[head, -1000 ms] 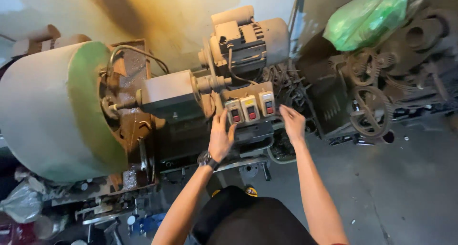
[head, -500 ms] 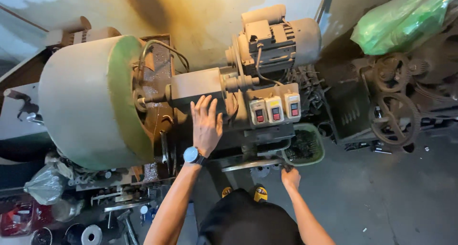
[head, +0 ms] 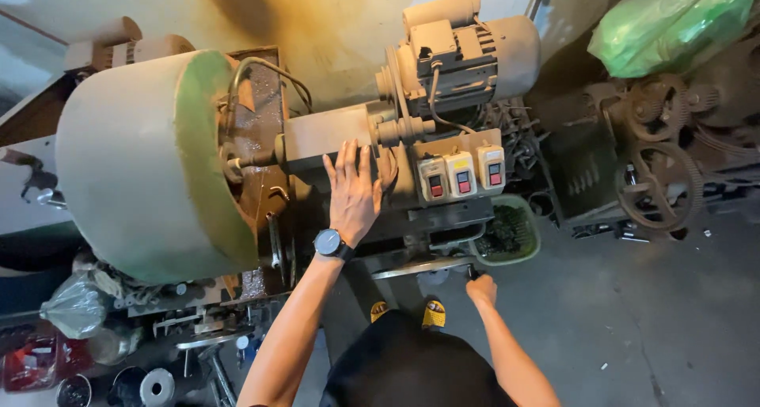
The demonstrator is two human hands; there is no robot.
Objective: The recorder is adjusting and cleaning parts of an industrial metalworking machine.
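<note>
Plainly three switch boxes (head: pixel 462 175); two hands (head: pixel 353 195).

A warm yellow glow is cast on the wall (head: pixel 261 19) from above, and the top of the big drum (head: pixel 127 161) is lit evenly. The lower left corner is left in deep shadow (small parts there can hardly be told apart). A mild sheen is seen on the green plastic bag (head: pixel 673 19). Straight lines are bent outward near the edges by the wide lens. The middle is sharp; the floor (head: pixel 673 320) is rendered slightly soft.
</note>
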